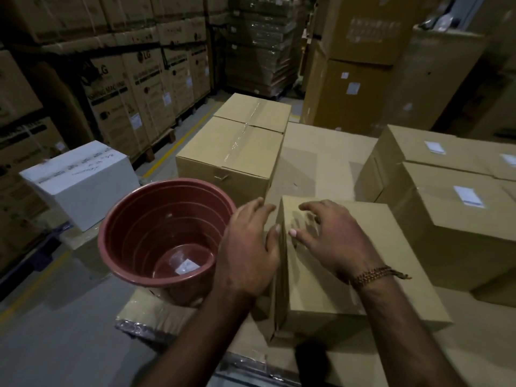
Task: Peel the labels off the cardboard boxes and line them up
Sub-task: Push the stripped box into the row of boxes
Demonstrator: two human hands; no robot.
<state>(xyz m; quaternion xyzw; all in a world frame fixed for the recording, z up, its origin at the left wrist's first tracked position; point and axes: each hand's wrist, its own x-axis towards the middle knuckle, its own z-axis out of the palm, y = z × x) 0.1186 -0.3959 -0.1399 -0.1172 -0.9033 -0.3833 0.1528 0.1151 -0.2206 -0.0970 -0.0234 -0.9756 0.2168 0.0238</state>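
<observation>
A brown cardboard box [349, 277] lies in front of me on a flat cardboard surface. My left hand [248, 252] presses against its left side with fingers nearly straight and its thumb at the box's top edge. My right hand [332, 238] rests on the box's top, fingers spread. No label shows on this box. To the right stand two boxes with white labels, one nearer [469, 195] and one farther [434, 147]. A peeled white label [187, 266] lies at the bottom of a red-brown plastic bucket [131, 219].
Two taped brown boxes [231, 157] stand behind the bucket. A white box [83, 185] sits at the left. Tall stacks of printed cartons [134, 88] line the aisle on the left, and more cartons [357, 65] rise at the back right. Grey floor with a yellow line lies lower left.
</observation>
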